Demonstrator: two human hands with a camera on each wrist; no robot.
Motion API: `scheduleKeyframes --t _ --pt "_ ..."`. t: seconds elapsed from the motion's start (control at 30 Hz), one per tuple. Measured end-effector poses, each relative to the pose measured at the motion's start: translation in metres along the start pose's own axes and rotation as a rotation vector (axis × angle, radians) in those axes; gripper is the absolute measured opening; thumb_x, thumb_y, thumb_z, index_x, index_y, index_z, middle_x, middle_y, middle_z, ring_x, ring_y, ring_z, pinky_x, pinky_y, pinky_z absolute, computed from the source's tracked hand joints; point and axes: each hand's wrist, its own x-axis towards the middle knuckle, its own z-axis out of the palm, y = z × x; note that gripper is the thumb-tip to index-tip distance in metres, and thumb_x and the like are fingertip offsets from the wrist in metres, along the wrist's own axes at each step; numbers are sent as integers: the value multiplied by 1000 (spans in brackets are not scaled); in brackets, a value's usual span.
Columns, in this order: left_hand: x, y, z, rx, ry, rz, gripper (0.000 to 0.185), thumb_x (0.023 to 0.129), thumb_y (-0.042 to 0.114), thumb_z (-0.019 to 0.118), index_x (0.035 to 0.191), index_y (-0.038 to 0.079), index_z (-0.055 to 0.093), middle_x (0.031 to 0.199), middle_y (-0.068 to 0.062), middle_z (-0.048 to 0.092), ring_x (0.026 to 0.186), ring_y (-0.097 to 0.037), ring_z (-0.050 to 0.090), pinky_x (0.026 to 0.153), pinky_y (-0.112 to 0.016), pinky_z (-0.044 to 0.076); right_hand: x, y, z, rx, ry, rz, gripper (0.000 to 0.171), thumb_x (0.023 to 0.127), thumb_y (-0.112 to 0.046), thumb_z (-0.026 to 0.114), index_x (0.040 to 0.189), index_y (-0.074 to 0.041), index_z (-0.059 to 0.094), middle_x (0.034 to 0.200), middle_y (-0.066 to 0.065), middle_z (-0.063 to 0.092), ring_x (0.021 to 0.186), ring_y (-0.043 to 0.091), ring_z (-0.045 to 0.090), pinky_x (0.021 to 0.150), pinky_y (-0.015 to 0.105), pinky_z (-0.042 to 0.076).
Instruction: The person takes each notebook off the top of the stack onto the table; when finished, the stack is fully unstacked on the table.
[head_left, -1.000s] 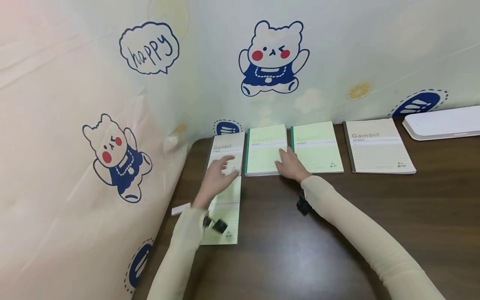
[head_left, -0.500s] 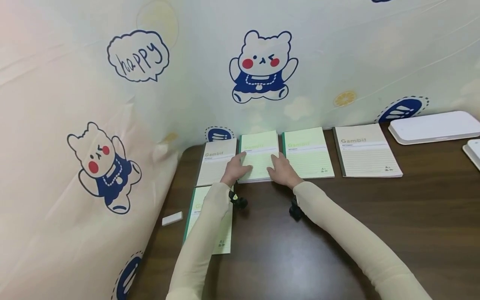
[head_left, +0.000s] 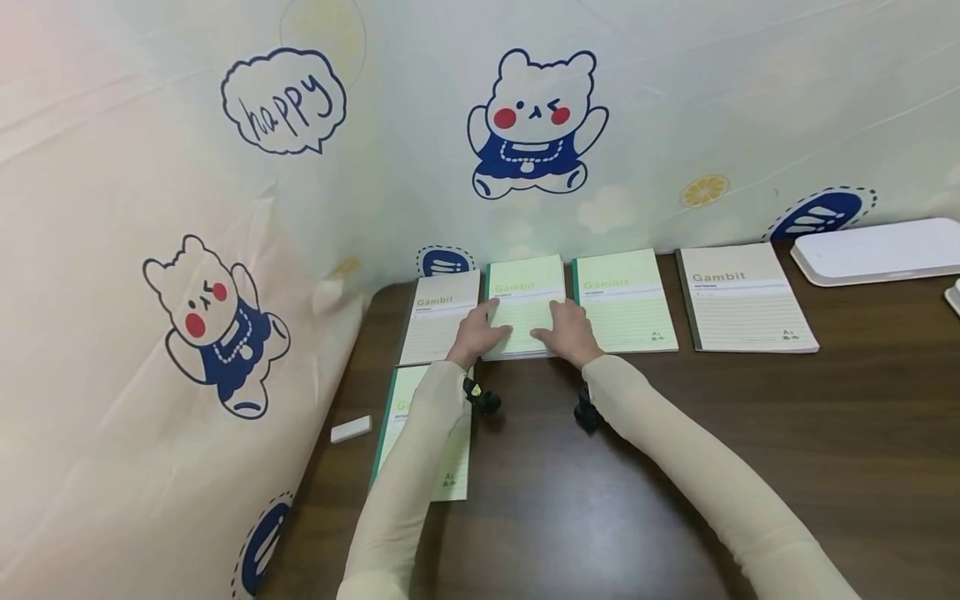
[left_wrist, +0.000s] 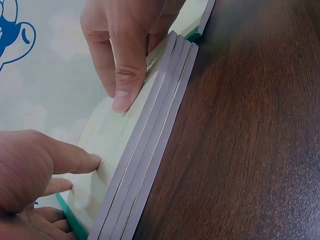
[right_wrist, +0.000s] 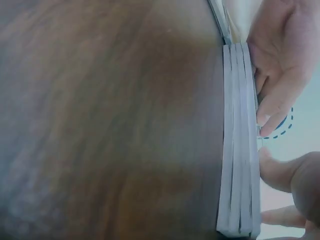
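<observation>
A stack of pale green notebooks (head_left: 525,310) with green spines lies flat near the wall; its layered lower edges (left_wrist: 145,135) show in the left wrist view. My left hand (head_left: 475,335) holds the stack's left side, thumb on the top cover and other fingers at the spine. Across from it, my right hand (head_left: 573,332) holds the right side, with its thumb on the cover and fingers down along the edge. Both thumbs point toward each other. The right wrist view shows the right hand (right_wrist: 305,180) close against the stack, the left hand (right_wrist: 285,60) beyond.
A grey-spined notebook (head_left: 441,321) lies left of the stack, a green one (head_left: 453,467) below it. To the right are another green notebook (head_left: 626,304) and a grey-spined one (head_left: 750,300). A white slab (head_left: 877,250) and a small white block (head_left: 351,429) also lie on the table (head_left: 585,517).
My left hand has come from above the grey-spined notebook rightward to the stack's left side. My right hand stays at the right side, its thumb now farther over the cover.
</observation>
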Motion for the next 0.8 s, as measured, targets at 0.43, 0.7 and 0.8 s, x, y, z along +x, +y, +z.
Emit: scheduleKeyframes --t 0.43,0.7,0.8 --pt "-3 -3 -5 -34 -54 -39 68 93 19 63 152 14 30 160 -9 27 148 -27 23 120 -47 24 10 14 -32 267 -83 66 50 88 -10 67 134 3 53 143 24 45 129 45 42 94 50 50" --pt "-5 0 -7 -32 -83 -34 60 98 14 53 153 11 28 160 -9 26 149 -27 21 120 -47 25 12 40 -50 534 -181 51 30 94 -11 60 122 0 62 124 18 52 107 30 55 88 41 52" --pt "-3 1 -10 -13 -78 -29 57 99 11 48 152 9 28 160 -9 27 148 -27 22 120 -46 25 12 42 -55 553 -173 27 26 93 -13 63 115 2 65 101 13 57 86 23 60 80 35 57"
